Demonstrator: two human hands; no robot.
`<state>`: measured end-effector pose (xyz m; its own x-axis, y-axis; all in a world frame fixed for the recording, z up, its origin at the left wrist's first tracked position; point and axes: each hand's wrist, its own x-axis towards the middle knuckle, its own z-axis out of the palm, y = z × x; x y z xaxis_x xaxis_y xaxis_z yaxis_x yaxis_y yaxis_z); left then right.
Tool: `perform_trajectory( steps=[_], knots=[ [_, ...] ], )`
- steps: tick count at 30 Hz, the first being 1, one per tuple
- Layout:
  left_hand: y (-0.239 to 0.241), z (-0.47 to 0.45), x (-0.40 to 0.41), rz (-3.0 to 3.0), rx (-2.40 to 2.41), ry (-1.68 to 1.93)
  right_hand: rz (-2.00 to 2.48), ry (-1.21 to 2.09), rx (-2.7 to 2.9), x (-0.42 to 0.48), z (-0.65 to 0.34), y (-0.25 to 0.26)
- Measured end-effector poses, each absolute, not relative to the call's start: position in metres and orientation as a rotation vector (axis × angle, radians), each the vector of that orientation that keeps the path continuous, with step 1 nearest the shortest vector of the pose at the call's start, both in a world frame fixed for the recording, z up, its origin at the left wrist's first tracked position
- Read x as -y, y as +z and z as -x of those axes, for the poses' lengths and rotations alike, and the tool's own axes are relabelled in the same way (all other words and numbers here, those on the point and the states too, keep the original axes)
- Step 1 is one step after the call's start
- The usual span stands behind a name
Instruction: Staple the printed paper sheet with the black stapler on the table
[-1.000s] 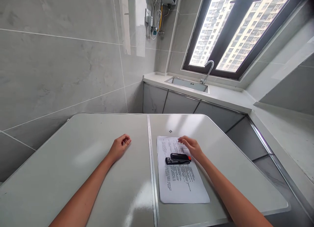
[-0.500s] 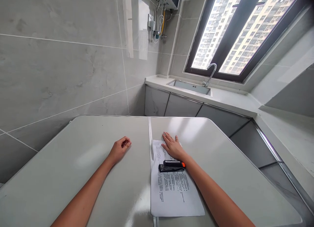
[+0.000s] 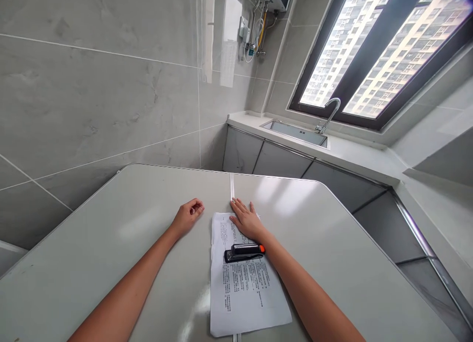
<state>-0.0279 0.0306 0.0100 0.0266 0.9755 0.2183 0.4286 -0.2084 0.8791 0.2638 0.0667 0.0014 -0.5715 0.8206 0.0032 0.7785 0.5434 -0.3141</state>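
A printed sheet of paper lies on the grey table, over the table's middle seam. A black stapler with an orange end rests across the sheet. My right hand lies flat, fingers spread, on the sheet's far edge just beyond the stapler. My left hand rests on the bare table to the left of the paper, fingers loosely curled with nothing visible in them.
Tiled walls stand close behind and left of the table. A counter with a sink and a tap runs under the window at the back right, and more counter lines the right side.
My right hand went from hovering over the sheet to pressing flat on its far edge. Sheet and stapler have slid left across the seam. My left hand stayed put.
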Motion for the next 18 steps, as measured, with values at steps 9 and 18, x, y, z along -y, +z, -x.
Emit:
perform_trajectory(
  steps=[9,18],
  knots=[
    [0.007,0.049,-0.039,-1.156,-1.254,1.575,1.362,0.341,2.555,-0.066,-0.170,-0.005],
    [-0.005,0.042,-0.047,-1.155,-1.261,1.601,1.331,0.345,2.581,-0.056,-0.142,-0.001]
  ],
)
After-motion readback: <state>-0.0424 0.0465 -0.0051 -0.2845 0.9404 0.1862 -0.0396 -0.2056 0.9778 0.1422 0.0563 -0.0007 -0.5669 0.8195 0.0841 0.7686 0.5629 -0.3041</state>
